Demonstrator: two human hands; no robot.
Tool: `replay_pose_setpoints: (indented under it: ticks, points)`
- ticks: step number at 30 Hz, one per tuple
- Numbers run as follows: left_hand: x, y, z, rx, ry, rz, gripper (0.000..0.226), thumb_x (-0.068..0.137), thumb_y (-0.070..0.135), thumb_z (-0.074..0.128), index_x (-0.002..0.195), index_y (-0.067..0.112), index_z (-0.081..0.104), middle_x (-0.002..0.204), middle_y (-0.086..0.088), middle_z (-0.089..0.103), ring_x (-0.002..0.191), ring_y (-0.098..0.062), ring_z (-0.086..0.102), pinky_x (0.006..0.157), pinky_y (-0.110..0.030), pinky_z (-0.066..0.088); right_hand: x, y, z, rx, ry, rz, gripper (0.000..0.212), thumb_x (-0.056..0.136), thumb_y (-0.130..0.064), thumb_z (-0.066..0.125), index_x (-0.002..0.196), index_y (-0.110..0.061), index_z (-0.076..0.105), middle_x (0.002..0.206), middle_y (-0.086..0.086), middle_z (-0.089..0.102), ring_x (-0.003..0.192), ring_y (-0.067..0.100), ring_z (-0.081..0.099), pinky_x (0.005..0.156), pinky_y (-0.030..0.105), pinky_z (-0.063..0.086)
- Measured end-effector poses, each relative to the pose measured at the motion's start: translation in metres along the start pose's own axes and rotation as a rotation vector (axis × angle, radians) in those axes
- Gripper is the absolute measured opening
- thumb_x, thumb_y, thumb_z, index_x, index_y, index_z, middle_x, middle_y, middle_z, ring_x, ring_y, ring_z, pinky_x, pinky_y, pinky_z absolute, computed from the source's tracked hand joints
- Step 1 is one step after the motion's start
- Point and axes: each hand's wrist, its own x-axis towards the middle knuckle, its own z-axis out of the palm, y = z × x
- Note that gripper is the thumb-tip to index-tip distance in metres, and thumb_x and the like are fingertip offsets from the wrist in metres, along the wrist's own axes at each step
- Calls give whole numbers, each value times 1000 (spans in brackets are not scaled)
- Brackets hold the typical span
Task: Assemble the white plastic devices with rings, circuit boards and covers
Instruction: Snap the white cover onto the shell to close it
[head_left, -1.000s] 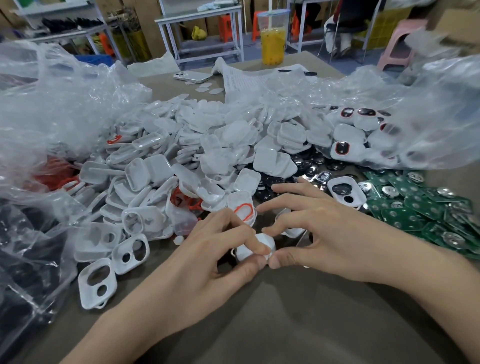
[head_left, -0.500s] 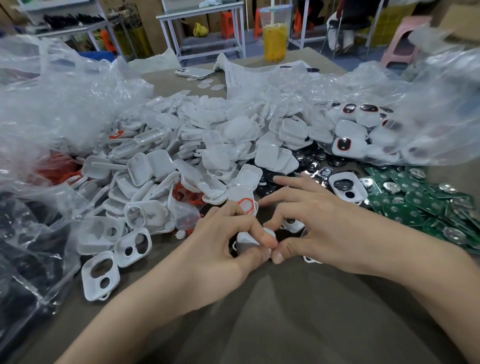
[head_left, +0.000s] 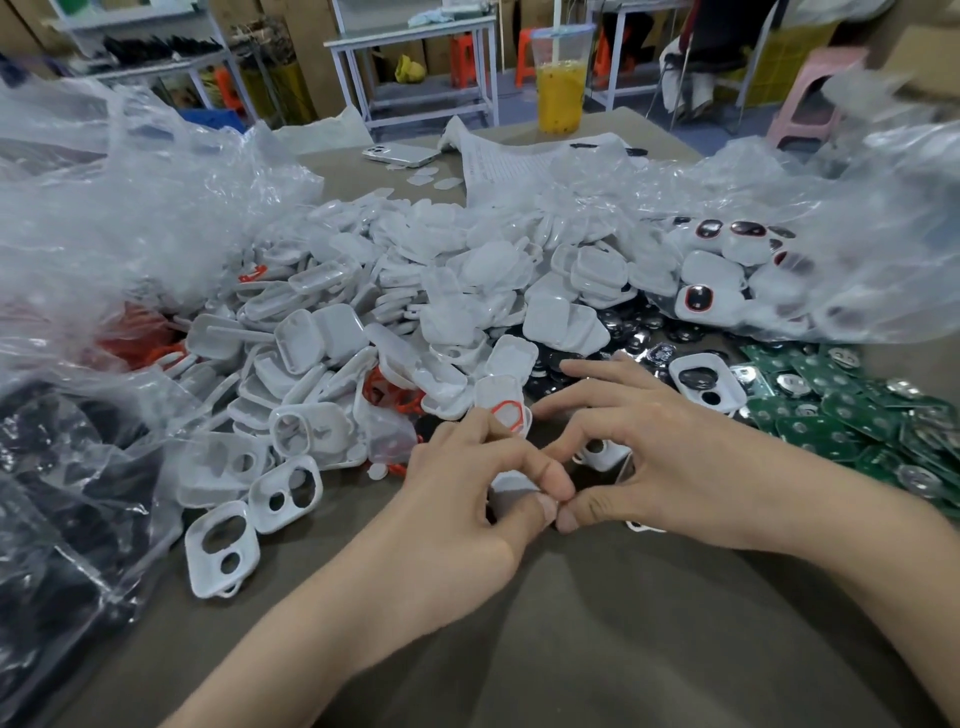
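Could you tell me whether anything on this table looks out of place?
A cup of orange drink stands at the far edge of the table, near the printed sheet, an odd thing where green circuit boards lie loose.

Small white plastic device (head_left: 509, 486) — largely hidden — just in front of the white cover heap (head_left: 415, 291)

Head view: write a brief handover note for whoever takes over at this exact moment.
Left hand: pinches a white device, mostly hidden under the fingers.
Right hand: pinches the same device from the other side, thumbs meeting.
Parts: loose white shells ahead, two-hole covers at left, circuit boards at right, orange rings in the left bag.
Done: finished units in the right bag.
Left: close this one, then work through the pile.
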Motion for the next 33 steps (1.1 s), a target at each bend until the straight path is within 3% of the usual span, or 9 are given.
replay_pose_setpoints:
  ticks: [3, 7, 12, 15, 18, 21, 27, 33]
  points:
    - [-1, -8, 4, -29, 77, 85, 28, 93, 35, 66, 111, 54, 55, 115, 32, 51, 124, 3, 43, 97, -20, 35, -2, 2, 0, -17, 70, -8, 25, 76, -59, 74, 92, -41, 66, 134, -37, 46, 142, -17, 7, 113, 8, 7]
    - [2, -9, 2, -87, 141, 102, 36, 85, 55, 60, 119, 56, 48, 125, 34, 53, 122, 10, 49, 94, -6, 37, -4, 2, -5, -2, 150, 9, 29, 73, -59, 72, 96, -41, 69, 129, -32, 54, 142, -12, 17, 111, 8, 14]
    - [5, -7, -8, -297, 116, -10, 48, 76, 72, 59, 120, 51, 58, 111, 28, 69, 101, 7, 65, 87, -20, 49, -4, -3, -13, 98, 266, 44, 27, 68, -55, 76, 93, -46, 68, 124, -38, 55, 137, -13, 28, 100, -2, 19]
    - [8, -1, -9, -463, 67, -6, 30, 87, 56, 65, 112, 40, 64, 76, 11, 71, 65, -3, 63, 64, -17, 48, -5, -6, -11, 166, 303, 99, 32, 67, -56, 76, 97, -45, 68, 116, -33, 60, 121, -12, 46, 91, 1, 32]
    - [8, 2, -8, -616, 57, -8, 21, 93, 41, 66, 112, 32, 65, 67, 1, 66, 59, -10, 59, 57, -20, 48, -4, -12, -9, 376, 221, 161, 40, 69, -63, 70, 105, -49, 64, 98, -21, 70, 85, -1, 62, 73, 13, 46]
    - [8, 2, -9, -672, 49, -19, 22, 89, 39, 63, 111, 32, 66, 67, -2, 64, 58, -13, 57, 56, -22, 47, -2, -17, -10, 721, 190, 211, 32, 76, -54, 80, 103, -39, 71, 84, -4, 75, 70, 12, 67, 60, 19, 50]
    - [10, -1, -9, -721, 42, -30, 28, 90, 37, 64, 116, 27, 67, 66, -1, 64, 55, -12, 56, 54, -20, 46, 1, -23, -7, 1088, 129, 317, 19, 77, -34, 78, 94, -28, 74, 80, 13, 75, 67, 19, 71, 55, 21, 54]
    - [10, 0, -10, -870, -9, -42, 26, 92, 32, 64, 115, 23, 72, 66, -5, 62, 53, -13, 54, 51, -21, 44, 3, -24, -4, 1175, 137, 339, 36, 80, -30, 74, 108, -9, 66, 77, 13, 73, 65, 18, 68, 55, 21, 52]
